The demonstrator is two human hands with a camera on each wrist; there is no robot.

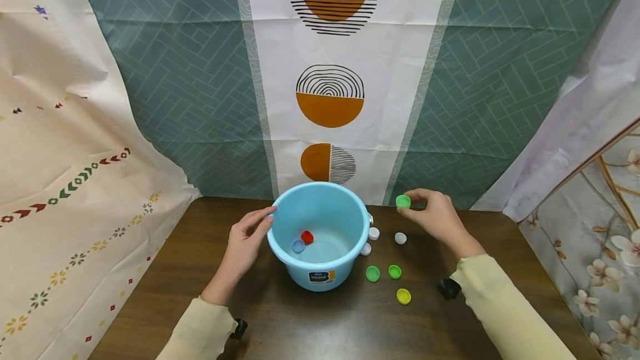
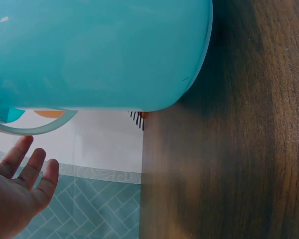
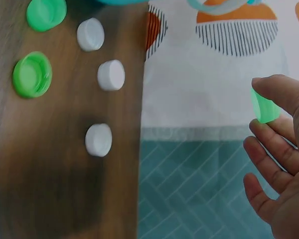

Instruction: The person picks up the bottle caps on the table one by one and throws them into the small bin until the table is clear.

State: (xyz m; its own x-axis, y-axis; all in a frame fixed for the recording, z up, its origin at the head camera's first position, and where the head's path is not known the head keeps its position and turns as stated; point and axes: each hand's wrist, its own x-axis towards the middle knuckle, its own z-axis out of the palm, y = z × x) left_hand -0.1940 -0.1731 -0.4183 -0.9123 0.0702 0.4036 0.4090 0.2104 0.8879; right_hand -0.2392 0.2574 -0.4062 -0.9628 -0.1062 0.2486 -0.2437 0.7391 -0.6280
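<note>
A light-blue bucket (image 1: pixel 320 279) stands on the table, with a red cap (image 1: pixel 307 237) and a blue cap (image 1: pixel 298 246) inside. At its left rim, my left hand (image 1: pixel 244 240) rests with index finger and thumb touching the edge. The left wrist view shows its other fingers (image 2: pixel 30 172) loosely extended beside the bucket's handle (image 2: pixel 45 128). My right hand (image 1: pixel 435 215) pinches a green bottle cap (image 1: pixel 403 201) between thumb and fingers, raised above the table right of the bucket. That cap (image 3: pixel 264 107) also shows at the fingertips in the right wrist view.
White caps (image 1: pixel 400 238) lie right of the bucket, some close to its side. Nearer the front are two green caps (image 1: pixel 373 274) and a yellow cap (image 1: pixel 403 296). A patterned cloth (image 1: pixel 330 49) hangs behind the brown wooden table (image 1: pixel 310 326).
</note>
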